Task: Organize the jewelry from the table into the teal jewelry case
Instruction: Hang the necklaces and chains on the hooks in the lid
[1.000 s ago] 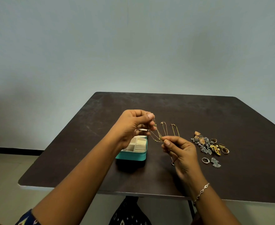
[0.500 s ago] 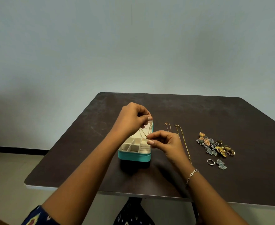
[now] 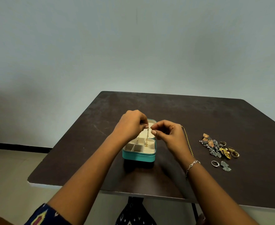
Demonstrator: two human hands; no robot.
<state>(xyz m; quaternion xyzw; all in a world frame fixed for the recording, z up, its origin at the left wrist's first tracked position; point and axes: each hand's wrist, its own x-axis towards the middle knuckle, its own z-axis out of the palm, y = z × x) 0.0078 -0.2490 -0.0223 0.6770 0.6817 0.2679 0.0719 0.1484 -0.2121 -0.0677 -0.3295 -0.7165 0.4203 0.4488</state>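
1. Location of case: the teal jewelry case [image 3: 139, 155], a small rounded box with a cream compartmented lining, stands open just below the centre of the frame on the dark brown table [image 3: 198, 114].
2. Grip state: the left hand [image 3: 130, 125] and the right hand [image 3: 169, 133] meet above the case. The thumb and forefinger of each hand are closed in a pinch on the upper end of a thin gold chain [image 3: 147, 137].
3. Location of chain: it hangs straight down from the fingers. Its lower end reaches the right-hand compartments. Contact with the lining cannot be confirmed.
4. Work done: the visible compartments appear empty, so no item appears stowed yet.
5. Work left:
   - a second gold chain [image 3: 188, 142] lies on the table just right of the right hand;
   - a heap of mixed gold and silver earrings and rings [image 3: 218, 146] lies at centre right;
   - a silver ring [image 3: 214, 164] and a grey leaf-shaped earring [image 3: 225, 166] lie just below the heap.
6. Assessment: the task is at an early stage.
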